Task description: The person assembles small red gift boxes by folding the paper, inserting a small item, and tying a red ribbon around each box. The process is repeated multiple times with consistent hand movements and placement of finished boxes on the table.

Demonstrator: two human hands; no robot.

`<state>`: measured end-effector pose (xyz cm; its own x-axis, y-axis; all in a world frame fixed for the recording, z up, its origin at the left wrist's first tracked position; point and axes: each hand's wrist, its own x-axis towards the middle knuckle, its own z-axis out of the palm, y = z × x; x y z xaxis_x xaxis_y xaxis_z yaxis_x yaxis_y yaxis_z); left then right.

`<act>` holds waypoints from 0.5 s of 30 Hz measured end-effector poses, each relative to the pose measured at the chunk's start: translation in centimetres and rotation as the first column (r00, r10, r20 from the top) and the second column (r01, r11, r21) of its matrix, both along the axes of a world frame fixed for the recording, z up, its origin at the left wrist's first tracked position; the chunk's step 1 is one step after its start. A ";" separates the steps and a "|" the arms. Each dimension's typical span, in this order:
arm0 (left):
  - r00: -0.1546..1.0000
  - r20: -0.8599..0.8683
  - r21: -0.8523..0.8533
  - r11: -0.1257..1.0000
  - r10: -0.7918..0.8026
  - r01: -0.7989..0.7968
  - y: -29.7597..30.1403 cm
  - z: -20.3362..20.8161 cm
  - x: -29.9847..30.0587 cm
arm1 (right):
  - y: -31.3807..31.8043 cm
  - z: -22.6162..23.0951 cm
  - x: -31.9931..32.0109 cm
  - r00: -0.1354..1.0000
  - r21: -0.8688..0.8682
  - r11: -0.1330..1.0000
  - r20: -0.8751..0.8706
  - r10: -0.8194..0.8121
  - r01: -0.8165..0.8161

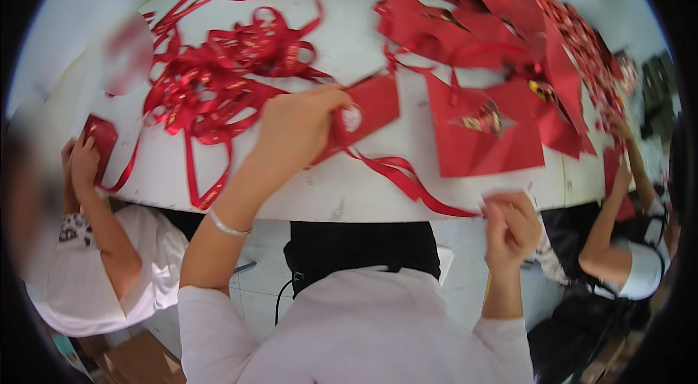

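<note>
My left hand is closed on a folded red paper packet above the table; a round pale mark shows beside my fingertips. From the packet a red ribbon runs down to the right. Its far end is pinched by my right hand, which hangs just off the table's front edge. Left of the packet lies a tangled pile of red ribbons with gold print. To the right, a flat red paper piece with a cut, opened centre rests on the table, shiny wrapped bits showing in it.
More red paper pieces overlap at the back right of the white table. Small shiny red packets form a heap at the far right. Co-workers handle red pieces on both sides, a hand at left and another at right.
</note>
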<state>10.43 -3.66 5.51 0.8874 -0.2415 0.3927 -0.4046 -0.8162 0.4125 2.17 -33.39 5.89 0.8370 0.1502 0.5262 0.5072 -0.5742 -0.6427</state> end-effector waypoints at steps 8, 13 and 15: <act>1.000 0.007 0.029 0.999 -0.012 0.012 0.1 -0.5 0.3 | 4.7 -0.6 3.5 0.968 -0.350 0.905 -0.149 0.201 -0.241; 1.000 -0.004 0.058 0.998 -0.005 0.005 -0.2 -0.1 -0.1 | 8.0 -6.7 3.1 0.986 -0.511 0.847 -0.004 0.166 -0.144; 0.999 -0.045 0.012 1.000 -0.009 0.010 -0.1 0.1 -0.1 | 7.8 -6.6 3.3 0.980 -0.550 0.820 0.020 0.199 -0.156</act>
